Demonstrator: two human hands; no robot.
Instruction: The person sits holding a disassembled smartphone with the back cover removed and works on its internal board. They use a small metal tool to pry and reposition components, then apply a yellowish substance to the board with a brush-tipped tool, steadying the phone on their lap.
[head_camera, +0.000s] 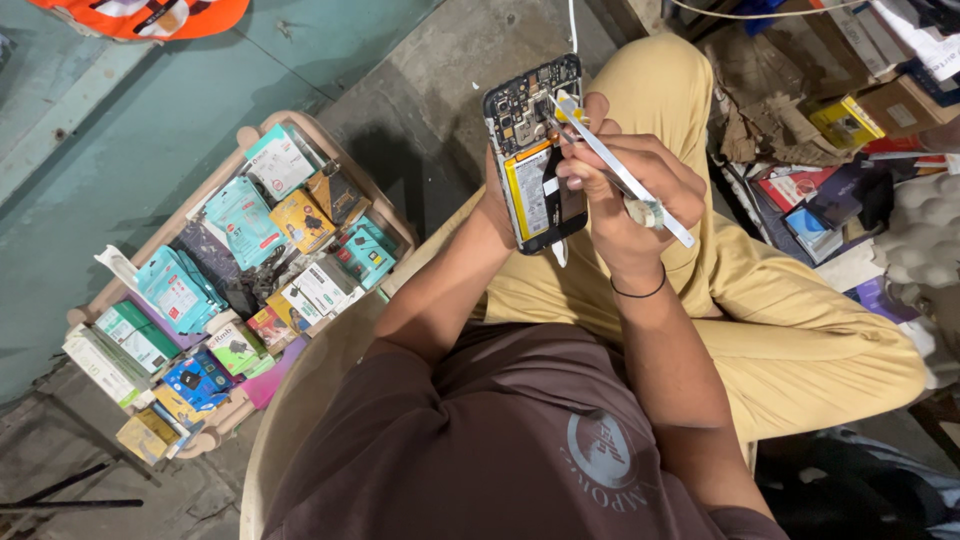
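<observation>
Above the lap, centre of the scene: opened black smartphone with back cover removed, yellow battery and circuit board exposed, held upright and tilted slightly left. Left hand clamped around the phone's rear and lower edge, mostly hidden behind it. Right hand closed on a slim white flat pry tool, fingers curled, tool tip resting at the phone's upper right, near the board. Both hands close together, meeting at the phone. Thin black band on the right wrist. Mustard-yellow trousers beneath, brown shirt nearest the camera. To the left, on the grey concrete floor: shallow beige tray packed with small teal, white, yellow and blue accessory boxes. At far right: heap of cardboard, boxes and packets, contents too jumbled to tell apart. Far left corner: orange cloth item, partly cut off.
</observation>
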